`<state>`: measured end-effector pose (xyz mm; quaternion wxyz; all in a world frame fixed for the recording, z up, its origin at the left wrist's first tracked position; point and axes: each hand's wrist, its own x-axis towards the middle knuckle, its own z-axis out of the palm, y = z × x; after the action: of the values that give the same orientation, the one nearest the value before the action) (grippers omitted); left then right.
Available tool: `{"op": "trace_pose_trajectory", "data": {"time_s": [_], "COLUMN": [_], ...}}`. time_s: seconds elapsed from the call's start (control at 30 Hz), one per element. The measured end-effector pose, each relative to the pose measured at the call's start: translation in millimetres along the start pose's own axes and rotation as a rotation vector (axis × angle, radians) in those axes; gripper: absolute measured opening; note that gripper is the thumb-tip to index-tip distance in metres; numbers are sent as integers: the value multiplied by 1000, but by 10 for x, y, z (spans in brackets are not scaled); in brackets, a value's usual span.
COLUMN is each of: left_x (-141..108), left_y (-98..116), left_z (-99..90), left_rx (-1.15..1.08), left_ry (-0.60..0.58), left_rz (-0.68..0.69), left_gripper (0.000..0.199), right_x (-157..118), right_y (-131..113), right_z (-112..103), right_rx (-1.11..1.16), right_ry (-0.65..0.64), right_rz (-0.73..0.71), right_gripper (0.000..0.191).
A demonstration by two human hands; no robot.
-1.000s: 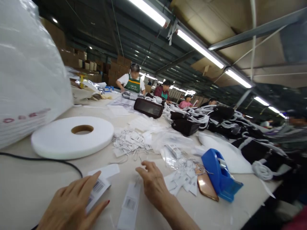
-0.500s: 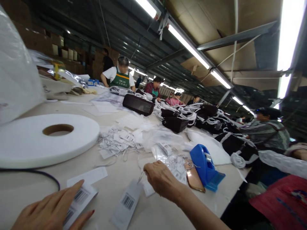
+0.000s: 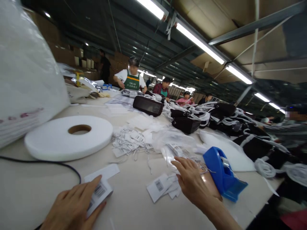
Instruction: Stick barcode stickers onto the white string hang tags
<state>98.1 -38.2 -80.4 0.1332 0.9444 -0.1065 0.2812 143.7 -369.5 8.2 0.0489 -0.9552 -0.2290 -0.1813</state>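
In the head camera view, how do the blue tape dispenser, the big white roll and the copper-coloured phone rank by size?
1. White roll
2. Blue tape dispenser
3. Copper-coloured phone, partly hidden

The tape dispenser (image 3: 222,175) sits right of the tags (image 3: 161,187) (roll (image 3: 55,140) left).

A white roll (image 3: 52,139) (brown at its core) lies beside a black cable (image 3: 76,172); strip lights (image 3: 200,43) hang overhead.

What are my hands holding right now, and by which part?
Your left hand holds the barcode labels by their left side; nothing shows held in your right hand.
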Motion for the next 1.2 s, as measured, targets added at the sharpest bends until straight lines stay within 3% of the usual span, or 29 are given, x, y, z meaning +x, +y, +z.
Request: {"op": "trace_pose_trajectory", "data": {"time_s": [0.1, 0.17, 0.23, 0.3, 0.33, 0.4, 0.53, 0.7, 0.8, 0.93, 1.0, 1.1, 1.2], "left_x": [63, 80, 78, 66, 61, 55, 49, 37, 51, 110, 143, 184, 213], "left_y": [87, 120, 135, 136, 135, 141, 193, 150, 10, -119, -124, -96, -75], "left_z": [-131, -178, -196, -197, -193, -185, -178, -207, -232, -289, -324, -354, -348], "left_rx": [70, 48, 5, -37, -53, -79, -91, 62, 230, 360, 375, 362, 351], "left_ry": [-1, 30, 69, 104, 122, 162, 209, 119, -13, -109, -56, 87, 185], "left_rz": [82, 76, 62, 95, 115, 132, 112, 208, 174, -16, -46, 13, 63], "left_gripper": [41, 43, 48, 51, 51, 48, 41, 39, 35, 37, 45, 66, 69], "right_x": [-28, -10, 41, 114, 153, 219, 273, 268, 346, 573, 704, 885, 1053], "right_y": [-325, -655, -1006, -1298, -1404, -1533, -1558, -1500, -1425, -1176, -1024, -852, -791], "right_z": [115, 205, 299, 399, 450, 546, 690, 750, 723, 679, 695, 770, 854], "right_rx": [363, 768, 1232, 1614, 1755, 1899, 1843, 1751, 1336, 779, 663, 489, 352], "right_ry": [108, -85, -425, -674, -719, -655, -369, -381, -270, -158, -113, -73, -55], "right_rz": [101, 261, 464, 654, 725, 819, 914, 844, 709, 507, 447, 368, 304], "right_gripper": [29, 24, 45, 56, 58, 57, 53, 44, 32, 16, 11, 17, 22]}}
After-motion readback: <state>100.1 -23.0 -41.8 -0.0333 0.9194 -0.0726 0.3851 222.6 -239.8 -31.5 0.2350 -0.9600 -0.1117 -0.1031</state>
